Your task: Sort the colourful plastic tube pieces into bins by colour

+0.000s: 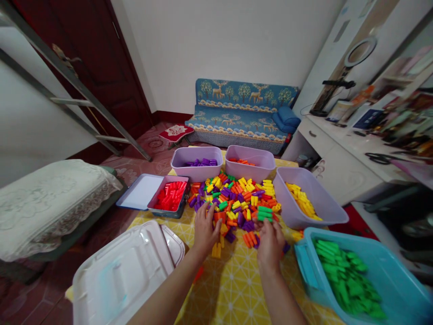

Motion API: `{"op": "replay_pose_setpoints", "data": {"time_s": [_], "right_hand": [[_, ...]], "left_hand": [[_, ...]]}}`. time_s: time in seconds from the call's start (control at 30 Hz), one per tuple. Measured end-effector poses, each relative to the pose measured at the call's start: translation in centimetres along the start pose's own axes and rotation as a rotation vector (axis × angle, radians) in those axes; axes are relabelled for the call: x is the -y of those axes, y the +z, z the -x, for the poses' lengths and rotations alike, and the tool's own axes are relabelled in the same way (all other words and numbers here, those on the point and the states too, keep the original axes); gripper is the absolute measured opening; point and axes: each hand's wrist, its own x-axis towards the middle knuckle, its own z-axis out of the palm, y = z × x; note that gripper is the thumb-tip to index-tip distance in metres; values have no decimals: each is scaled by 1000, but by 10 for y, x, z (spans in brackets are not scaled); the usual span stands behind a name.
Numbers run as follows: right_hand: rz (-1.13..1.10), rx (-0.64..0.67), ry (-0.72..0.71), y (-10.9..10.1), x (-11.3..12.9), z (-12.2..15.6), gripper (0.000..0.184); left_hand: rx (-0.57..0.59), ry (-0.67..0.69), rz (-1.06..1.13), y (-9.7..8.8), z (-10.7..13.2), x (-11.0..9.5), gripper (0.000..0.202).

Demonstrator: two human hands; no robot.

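Observation:
A heap of small plastic pieces (237, 198) in orange, yellow, purple and green lies on the yellow patterned table (233, 284). My left hand (204, 228) rests flat on the heap's near left edge, fingers spread. My right hand (270, 241) is at the heap's near right edge, fingers curled round green pieces (264, 213) that stick up above the knuckles.
Bins ring the heap: a purple-piece bin (196, 162), an orange-piece bin (250, 162), a yellow-piece bin (304, 203), a blue bin of green pieces (352, 275) and a tin of red pieces (169, 196). White lids (125, 271) lie at near left. A desk (341, 153) stands to the right.

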Motion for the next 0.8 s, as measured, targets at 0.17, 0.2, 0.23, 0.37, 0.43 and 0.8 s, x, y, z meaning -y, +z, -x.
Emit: {"op": "replay_pose_setpoints", "data": {"time_s": [0.17,0.2,0.23,0.37,0.43,0.8], "right_hand": [[-232,-335,-91,-42,29,-26,27],[-198,-348,-101,-52,31,-32,32],[-138,-349,-112,-60,31,-37,38],[73,-316,-120,-78,27,-47,58],[3,-311,-91,-71,25,-43,55],[500,311,-167,-12,-57,30,32]], "left_hand": [[23,-103,-89,24,5,19,56],[21,-91,-94,28,6,21,57],[14,-79,-99,30,7,23,57],[-18,-63,-108,32,8,24,55],[-24,-67,-99,32,8,24,55],[-31,-64,-85,31,9,24,52]]}}
